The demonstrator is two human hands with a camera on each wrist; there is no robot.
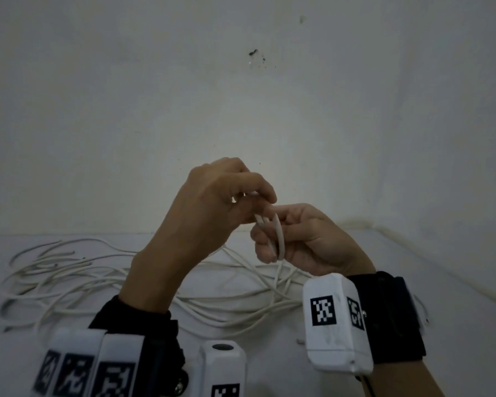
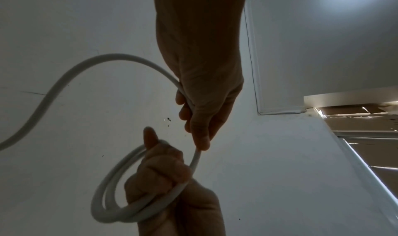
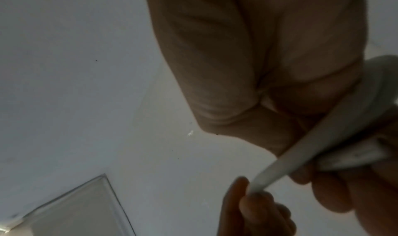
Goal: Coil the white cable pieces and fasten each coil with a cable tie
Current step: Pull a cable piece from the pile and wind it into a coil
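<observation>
Both hands are raised above the white table, working one white cable. My right hand grips a small coil of two or three loops, fingers curled round it. The left wrist view shows that coil in the right hand from below. My left hand is just above and pinches the cable where it leaves the coil. The left hand lets the free cable tail arc away to the left. In the right wrist view the coil lies against the right palm. No cable tie is visible.
Several loose white cable pieces lie tangled across the table from the left edge to under the hands. A plain white wall rises directly behind the table. Wrist camera housings sit low in the head view.
</observation>
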